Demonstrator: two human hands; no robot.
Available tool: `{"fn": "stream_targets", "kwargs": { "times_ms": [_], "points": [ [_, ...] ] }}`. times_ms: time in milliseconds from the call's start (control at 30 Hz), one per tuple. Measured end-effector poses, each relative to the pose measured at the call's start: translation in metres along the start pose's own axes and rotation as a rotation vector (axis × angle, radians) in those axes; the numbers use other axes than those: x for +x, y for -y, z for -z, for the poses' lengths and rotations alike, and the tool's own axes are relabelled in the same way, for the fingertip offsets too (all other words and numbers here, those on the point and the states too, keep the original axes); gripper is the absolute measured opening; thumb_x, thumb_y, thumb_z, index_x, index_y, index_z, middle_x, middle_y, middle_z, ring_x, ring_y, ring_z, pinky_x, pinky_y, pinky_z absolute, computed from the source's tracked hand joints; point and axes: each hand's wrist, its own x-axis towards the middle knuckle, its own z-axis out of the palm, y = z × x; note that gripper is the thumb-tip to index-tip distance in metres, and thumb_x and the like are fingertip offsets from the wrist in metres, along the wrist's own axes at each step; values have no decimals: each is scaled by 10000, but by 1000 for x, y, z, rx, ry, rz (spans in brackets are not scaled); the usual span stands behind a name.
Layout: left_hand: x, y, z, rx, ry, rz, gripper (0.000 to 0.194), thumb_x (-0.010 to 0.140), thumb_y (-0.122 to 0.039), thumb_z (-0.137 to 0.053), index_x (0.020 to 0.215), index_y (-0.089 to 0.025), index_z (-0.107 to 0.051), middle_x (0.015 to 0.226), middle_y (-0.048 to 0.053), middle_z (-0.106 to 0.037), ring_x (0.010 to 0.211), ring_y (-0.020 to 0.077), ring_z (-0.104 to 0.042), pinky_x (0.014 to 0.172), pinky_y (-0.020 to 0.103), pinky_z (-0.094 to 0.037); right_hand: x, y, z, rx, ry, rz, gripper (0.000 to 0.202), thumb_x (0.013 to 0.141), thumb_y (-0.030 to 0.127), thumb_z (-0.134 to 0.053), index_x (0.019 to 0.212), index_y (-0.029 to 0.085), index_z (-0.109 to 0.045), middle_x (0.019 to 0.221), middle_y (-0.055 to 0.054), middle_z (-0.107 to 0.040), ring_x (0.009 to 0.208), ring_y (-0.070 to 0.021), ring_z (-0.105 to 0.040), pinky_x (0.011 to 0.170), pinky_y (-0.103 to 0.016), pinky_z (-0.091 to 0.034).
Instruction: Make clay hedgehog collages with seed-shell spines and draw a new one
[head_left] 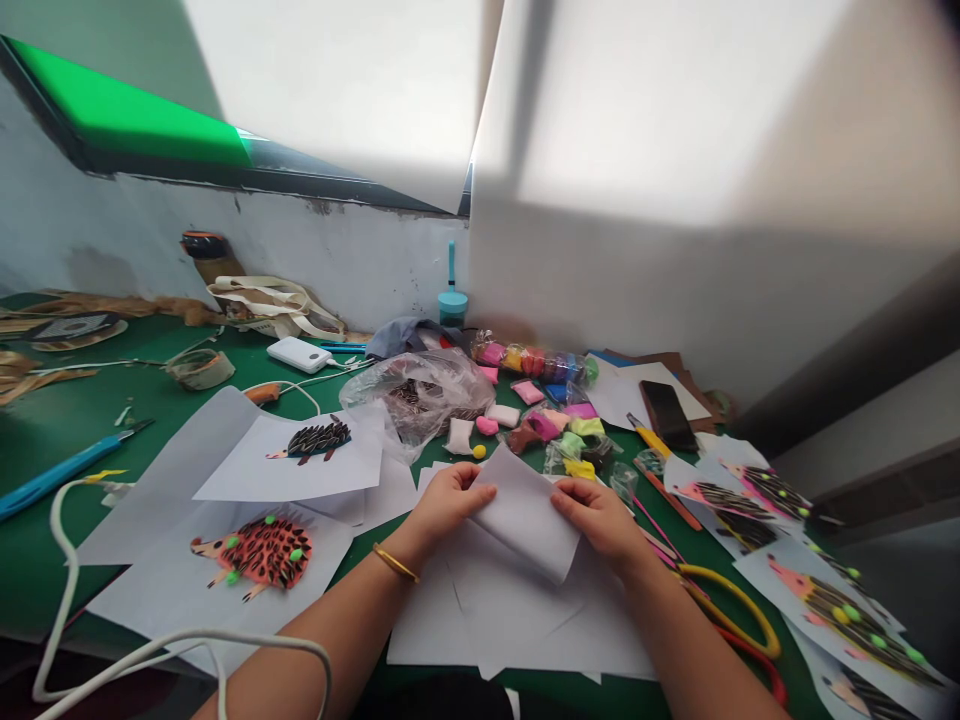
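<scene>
Between my two hands is a folded sheet of white paper (529,520), held slightly above the table. My left hand (454,497) pinches its left edge, thumb on top; a gold bangle circles that wrist. At the opposite edge my right hand (592,512) grips the paper between thumb and fingers. Beneath lie several loose white sheets (450,635), partly covered by my hands and the folded paper. Just beyond are small packets of coloured clay, among them a yellow one (579,469), and a small yellow ball (479,452).
Hedgehog pictures on paper lie left (259,550) and right (847,610). A clear plastic bag (427,395) of dark seeds stands behind. Yellow-handled scissors (739,600) rest by my right forearm. A blue cutter (67,470), white cable (56,580) and phone (667,415) are also on the green table.
</scene>
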Motion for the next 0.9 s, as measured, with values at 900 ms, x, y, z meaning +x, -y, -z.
{"fn": "stream_targets", "kwargs": {
  "times_ms": [900],
  "points": [
    [-1,-1,0,46,-8,-14,384,633,-434,-788,854,-130,-708,815,47,-696,718,181,-619,647,256,-452,-1,2,-1,-30,-21,-7,403,718,544,-713,847,162,-706,729,-20,-647,630,-161,-547,564,-267,-396]
  ]
}}
